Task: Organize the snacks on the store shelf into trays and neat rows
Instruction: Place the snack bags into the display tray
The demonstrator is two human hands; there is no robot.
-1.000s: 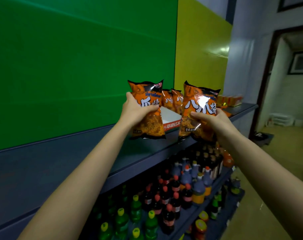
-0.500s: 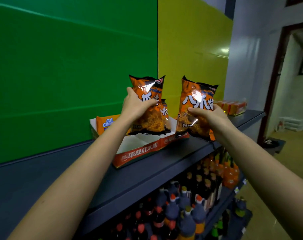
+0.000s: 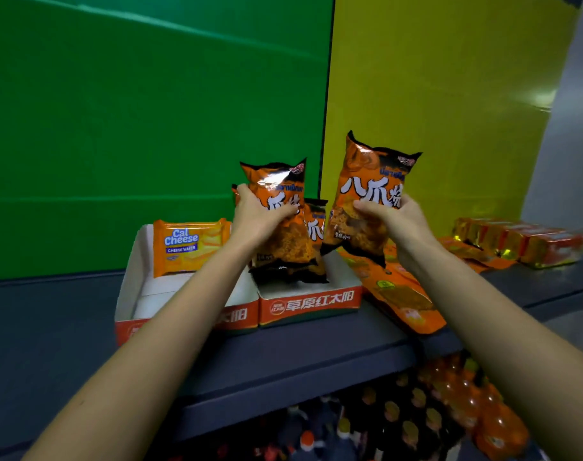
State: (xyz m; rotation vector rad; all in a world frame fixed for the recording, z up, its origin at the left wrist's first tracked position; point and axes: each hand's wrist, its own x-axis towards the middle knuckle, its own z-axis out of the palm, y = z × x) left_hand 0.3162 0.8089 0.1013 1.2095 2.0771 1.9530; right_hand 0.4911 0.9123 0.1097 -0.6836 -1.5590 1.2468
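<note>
Each of the hands, left [image 3: 255, 216] and right [image 3: 395, 216], grips a glossy orange foil snack bag, left bag [image 3: 278, 207] over the red-and-white cardboard tray [image 3: 308, 302], right bag [image 3: 366, 194] beside it.

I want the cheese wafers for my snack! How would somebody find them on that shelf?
Look below the green wall at the grey shelf. In the left cardboard tray, a Cal Cheese pack stands upright at the back. Unlike the orange bags in the next tray, it has blue-and-white English lettering.
</note>
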